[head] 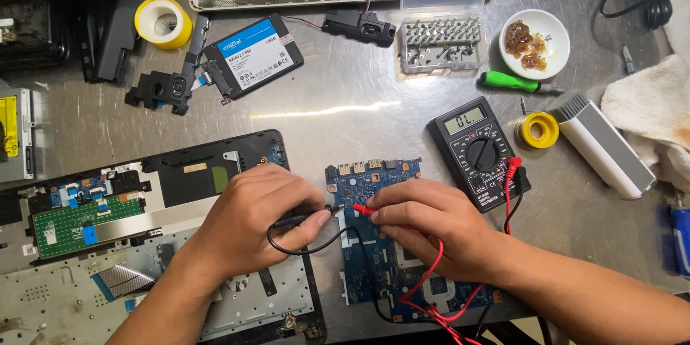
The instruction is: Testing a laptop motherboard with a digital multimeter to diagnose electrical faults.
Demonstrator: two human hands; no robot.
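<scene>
Over the blue board (374,187), left hand (251,212) pinches black probe (305,217), right hand (431,226) red probe (366,209); 2 tips nearly touching.

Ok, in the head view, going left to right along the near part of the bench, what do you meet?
Opened laptop base → left hand holding the black probe → right hand holding the red probe, over the blue circuit board → black multimeter → white towel.
</scene>
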